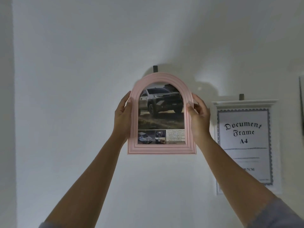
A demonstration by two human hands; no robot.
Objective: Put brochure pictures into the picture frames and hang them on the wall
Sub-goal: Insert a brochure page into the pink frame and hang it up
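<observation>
Pink arched frame (162, 148) is being held upright and flat toward the wall (82, 79), its arch top sitting just below the dark hook (155, 69); whether it is catching on the hook cannot be told. Brochure picture (161, 112), a truck advert, is already sitting inside the opening. Frame is looking light and stiff, probably moulded plastic with a smooth, slightly slippery face; the glazing is likely fragile, so side rails are the sensible hold. Left hand (122, 117) is gripping the left rail, thumb lying along the front edge, fingers going behind and out of sight. Right hand (199, 119) is gripping the right rail, thumb pressing on the front moulding, fingers curling round the outer edge. Judging: the hanger behind is needing a blind lift onto the hook. To the right, a white document frame (245, 102) is hanging from a second hook (241, 96), holding its stock insert.
</observation>
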